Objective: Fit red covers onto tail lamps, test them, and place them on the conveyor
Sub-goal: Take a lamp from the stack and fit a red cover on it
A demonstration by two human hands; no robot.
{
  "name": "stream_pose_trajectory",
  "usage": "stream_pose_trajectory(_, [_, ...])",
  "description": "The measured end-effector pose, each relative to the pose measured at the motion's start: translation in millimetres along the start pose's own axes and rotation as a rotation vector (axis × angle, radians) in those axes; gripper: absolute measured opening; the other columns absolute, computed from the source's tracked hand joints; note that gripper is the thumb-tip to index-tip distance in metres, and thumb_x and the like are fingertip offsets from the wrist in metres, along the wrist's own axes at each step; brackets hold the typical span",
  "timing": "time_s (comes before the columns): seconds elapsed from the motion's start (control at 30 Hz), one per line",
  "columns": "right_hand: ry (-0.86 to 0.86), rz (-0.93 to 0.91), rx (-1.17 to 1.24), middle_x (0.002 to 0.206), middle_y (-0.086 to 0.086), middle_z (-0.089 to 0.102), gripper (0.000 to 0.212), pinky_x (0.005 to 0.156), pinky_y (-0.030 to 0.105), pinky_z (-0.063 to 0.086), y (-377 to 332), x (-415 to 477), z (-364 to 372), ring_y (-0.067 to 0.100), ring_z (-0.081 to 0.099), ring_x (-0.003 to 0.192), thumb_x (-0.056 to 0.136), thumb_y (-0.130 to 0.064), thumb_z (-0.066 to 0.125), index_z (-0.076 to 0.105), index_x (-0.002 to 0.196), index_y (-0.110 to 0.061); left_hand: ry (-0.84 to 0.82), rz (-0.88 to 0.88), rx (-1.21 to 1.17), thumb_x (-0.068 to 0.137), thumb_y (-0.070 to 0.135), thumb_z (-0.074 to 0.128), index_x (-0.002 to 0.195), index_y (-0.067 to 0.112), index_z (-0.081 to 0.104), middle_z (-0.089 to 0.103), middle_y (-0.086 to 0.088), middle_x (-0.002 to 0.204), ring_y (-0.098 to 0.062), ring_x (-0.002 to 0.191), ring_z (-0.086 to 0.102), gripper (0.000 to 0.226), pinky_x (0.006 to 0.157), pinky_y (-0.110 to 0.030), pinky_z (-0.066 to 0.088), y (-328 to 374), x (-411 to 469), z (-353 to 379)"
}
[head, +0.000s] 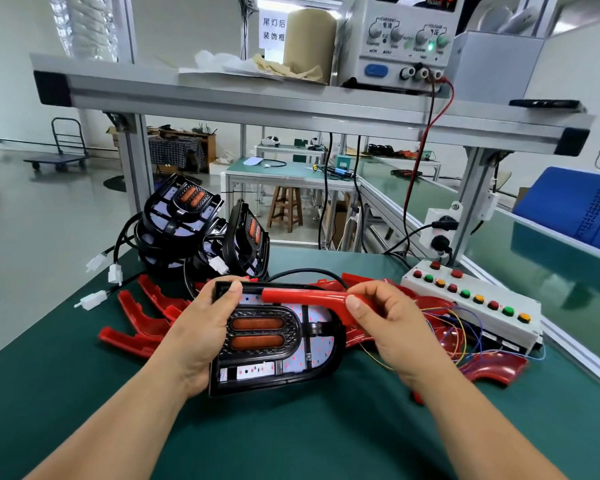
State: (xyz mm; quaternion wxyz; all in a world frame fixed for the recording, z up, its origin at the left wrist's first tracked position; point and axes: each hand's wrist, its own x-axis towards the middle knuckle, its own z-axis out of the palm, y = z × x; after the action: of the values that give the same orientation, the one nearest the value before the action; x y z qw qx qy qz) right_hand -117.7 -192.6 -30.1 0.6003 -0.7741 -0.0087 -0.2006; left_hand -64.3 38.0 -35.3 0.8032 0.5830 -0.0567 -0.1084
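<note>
The thumb and curled forefinger of the right hand (395,323) pinch one end of a long, curved red plastic cover (302,296). The remaining fingers are loosely bent behind it. The left hand (201,327) grips the left side of a black oval plastic tail lamp (278,344), with its thumb pressed on the upper corner and its other fingers hidden underneath.

The lamp is held tilted above the green table mat (291,438), directly in front of the person. The cover lies along its upper rim, but whether it has seated there cannot be told.

The cover looks light, thin, stiff and glossy, so it may slip. Its edges would probably crack if forced. It is best held at the ends and pressed down along the rim. The lamp seems light and rigid, and the safe hold is its black frame, away from the white LED board.

That board shows small red dots around two orange reflector bars in a ribbed black surround.

Loose red covers (136,336) lie scattered on the mat. Uncovered lamps (184,216) with white connectors are stacked behind. A white box of coloured push buttons (482,317) sits to the right.
</note>
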Motion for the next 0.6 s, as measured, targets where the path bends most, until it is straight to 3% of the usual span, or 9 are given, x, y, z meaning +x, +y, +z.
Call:
stream_pose_trajectory(0.1, [-0.003,0.013,-0.05,0.089,-0.002,0.069,0.004,0.081,0.029,0.051,4,-2,12,0.009,0.06,0.081,0.089,-0.016,0.068,0.067,0.09,-0.02,-0.036,0.011,0.026,0.098,0.047,0.045,0.116,0.016,0.059,0.074,-0.021,0.099,-0.04,0.086,0.073,0.039,0.062,-0.046,0.06,-1,-1,4])
stream_pose_trajectory(0.27, [0.018,0.006,-0.058,0.088,-0.008,0.07,0.002,0.077,0.019,0.049,5,-7,24,0.001,0.061,0.08,0.089,-0.023,0.069,0.07,0.088,-0.025,-0.07,0.011,0.04,0.083,0.065,0.045,0.119,0.012,0.059,0.073,-0.023,0.102,-0.04,0.09,0.072,0.065,0.067,-0.05,0.061,-2,-3,6])
stream_pose_trajectory(0.33, [0.059,-0.004,-0.105,0.096,-0.006,0.069,0.003,0.083,0.017,0.048,5,-8,27,0.001,0.062,0.088,0.088,-0.028,0.069,0.071,0.09,-0.028,-0.081,0.009,0.032,0.081,0.067,0.045,0.118,0.013,0.06,0.073,-0.023,0.101,-0.041,0.089,0.072,0.068,0.065,-0.049,0.061,-2,-4,6])
stream_pose_trajectory(0.47, [0.092,-0.068,-0.242,0.1,-0.011,0.057,0.013,0.083,-0.001,0.034,2,-10,33,-0.013,0.05,0.096,0.087,-0.033,0.068,0.063,0.087,-0.045,-0.099,0.033,0.04,0.076,0.07,0.046,0.109,0.016,0.065,0.074,-0.022,0.097,-0.039,0.086,0.073,0.066,0.06,-0.044,0.06,-3,-6,8])
stream_pose_trajectory(0.6, [0.181,-0.109,-0.271,0.096,-0.012,0.06,0.012,0.081,0.008,0.038,3,-10,35,-0.005,0.053,0.092,0.085,-0.032,0.07,0.059,0.088,-0.034,-0.098,0.077,0.097,0.07,0.074,0.057,0.112,0.011,0.061,0.073,-0.022,0.1,-0.039,0.09,0.073,0.075,0.066,-0.045,0.061,-5,-6,10])
